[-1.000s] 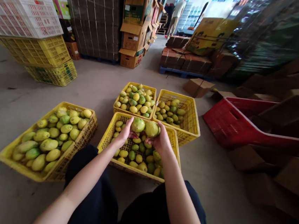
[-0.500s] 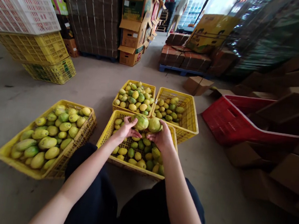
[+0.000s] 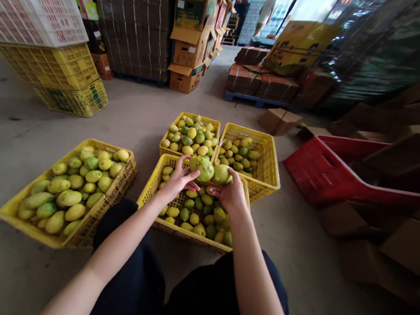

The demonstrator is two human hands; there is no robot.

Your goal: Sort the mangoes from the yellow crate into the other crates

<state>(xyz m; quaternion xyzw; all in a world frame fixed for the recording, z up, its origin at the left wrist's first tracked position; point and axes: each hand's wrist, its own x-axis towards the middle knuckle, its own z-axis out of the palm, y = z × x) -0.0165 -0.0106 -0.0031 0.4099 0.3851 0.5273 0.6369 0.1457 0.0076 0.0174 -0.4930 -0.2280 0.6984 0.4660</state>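
Note:
My left hand (image 3: pixel 181 180) grips a green-yellow fruit (image 3: pixel 202 168) between thumb and fingers. Beside it, my right hand (image 3: pixel 230 191) holds another yellow-green fruit (image 3: pixel 221 174). Both fruits are held close together above the near yellow crate (image 3: pixel 194 240), which has many smaller green and yellow fruits in it. Directly behind that crate stand a full yellow crate (image 3: pixel 162 149) and a partly filled yellow crate (image 3: pixel 268 170). A further yellow crate (image 3: pixel 27 229), heaped with larger fruits, sits on the floor to the left.
A red crate (image 3: pixel 307 172) and cardboard boxes (image 3: pixel 413 246) lie at the right. Stacked white (image 3: pixel 34 12) and yellow crates (image 3: pixel 70 67) stand at the far left. Further back are wrapped pallets, a carton stack (image 3: pixel 186 53) and a person (image 3: pixel 266 12).
My left hand has turned its fruit and shifted slightly, with its fingers now further behind the fruit. The person at the back has moved a little to the right.

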